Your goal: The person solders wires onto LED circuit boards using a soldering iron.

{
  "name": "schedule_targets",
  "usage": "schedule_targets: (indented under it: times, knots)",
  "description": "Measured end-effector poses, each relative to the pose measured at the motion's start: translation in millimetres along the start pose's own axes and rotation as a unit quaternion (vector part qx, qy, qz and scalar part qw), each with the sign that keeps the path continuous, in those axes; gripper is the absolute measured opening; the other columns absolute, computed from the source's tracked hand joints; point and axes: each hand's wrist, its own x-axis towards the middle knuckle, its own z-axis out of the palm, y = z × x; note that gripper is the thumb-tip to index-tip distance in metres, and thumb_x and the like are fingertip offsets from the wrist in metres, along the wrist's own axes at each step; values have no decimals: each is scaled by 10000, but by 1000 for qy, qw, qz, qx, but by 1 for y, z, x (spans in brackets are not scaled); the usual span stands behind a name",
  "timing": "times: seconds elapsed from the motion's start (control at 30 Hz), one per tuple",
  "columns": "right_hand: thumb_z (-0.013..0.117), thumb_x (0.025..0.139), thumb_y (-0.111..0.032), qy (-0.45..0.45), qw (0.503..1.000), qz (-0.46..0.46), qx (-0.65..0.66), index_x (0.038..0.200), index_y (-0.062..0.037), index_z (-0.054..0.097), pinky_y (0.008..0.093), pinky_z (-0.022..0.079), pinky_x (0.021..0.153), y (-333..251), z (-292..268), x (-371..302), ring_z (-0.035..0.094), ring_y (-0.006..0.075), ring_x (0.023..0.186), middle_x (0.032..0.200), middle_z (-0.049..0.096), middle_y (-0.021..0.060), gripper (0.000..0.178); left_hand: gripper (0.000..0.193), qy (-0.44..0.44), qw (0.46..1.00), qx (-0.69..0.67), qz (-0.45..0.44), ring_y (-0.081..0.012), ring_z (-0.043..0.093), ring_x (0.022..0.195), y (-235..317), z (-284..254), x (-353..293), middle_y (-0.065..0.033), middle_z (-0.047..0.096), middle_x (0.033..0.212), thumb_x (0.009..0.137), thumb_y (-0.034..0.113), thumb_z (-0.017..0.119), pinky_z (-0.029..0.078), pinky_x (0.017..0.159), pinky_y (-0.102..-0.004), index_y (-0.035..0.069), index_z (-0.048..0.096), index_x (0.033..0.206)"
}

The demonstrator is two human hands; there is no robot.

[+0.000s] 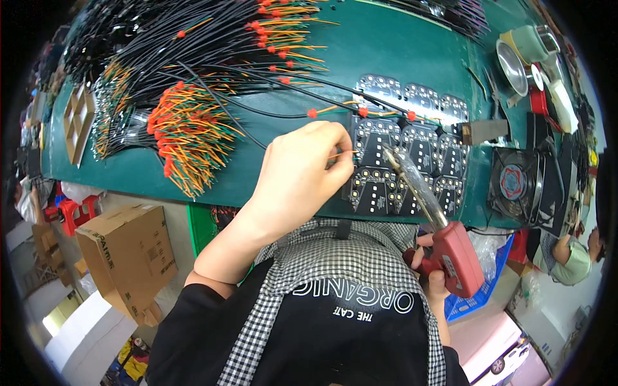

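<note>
My left hand (297, 168) pinches the end of a black cable (248, 134), whose thin orange wire shows between the fingertips at the left edge of a black circuit-board panel (421, 137). In my right hand (430, 262) is a red soldering gun (458, 257), gripped by its handle. Its long metal tip (400, 166) points up and left over the boards, close to my left fingertips; whether it touches a board I cannot tell. Several cables with red ties (364, 112) run onto the upper boards. A metal block (486, 132) rests at the panel's right end.
A big bundle of orange-tipped wires (193, 132) and more black cables (212, 38) cover the left of the green table (386, 38). On the right stand a small fan (513, 181) and a metal bowl (512, 67). A cardboard box (125, 257) sits below left, a blue crate (492, 276) below right.
</note>
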Motion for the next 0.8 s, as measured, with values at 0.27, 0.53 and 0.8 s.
schedule_targets:
  times: [0.27, 0.53, 0.8]
  knots:
    - [702, 748, -564, -32, 999, 16, 24, 1268, -2, 463, 261, 437, 639, 1, -8, 2, 538, 138, 709, 1138, 573, 144, 802, 95, 267, 906, 304, 120, -274, 561, 876, -35, -35, 67, -79, 583, 861, 775, 103, 630, 463, 727, -373, 60, 637, 858]
    - [698, 792, -480, -25, 998, -26, 54, 1290, 7, 442, 267, 448, 620, 4, -10, 2, 543, 152, 706, 1159, 564, 183, 742, 63, 243, 844, 444, 177, -234, 556, 834, -57, -51, 105, -21, 586, 816, 750, 159, 672, 440, 732, -376, 110, 694, 784]
    - [683, 775, -543, 38, 998, -36, 38, 1231, 28, 467, 265, 460, 599, 6, -20, -3, 545, 156, 664, 1105, 579, 171, 762, 40, 164, 950, 88, 249, -270, 588, 639, -3, -20, 54, -100, 558, 693, 833, 21, 587, 465, 585, -338, 41, 553, 832]
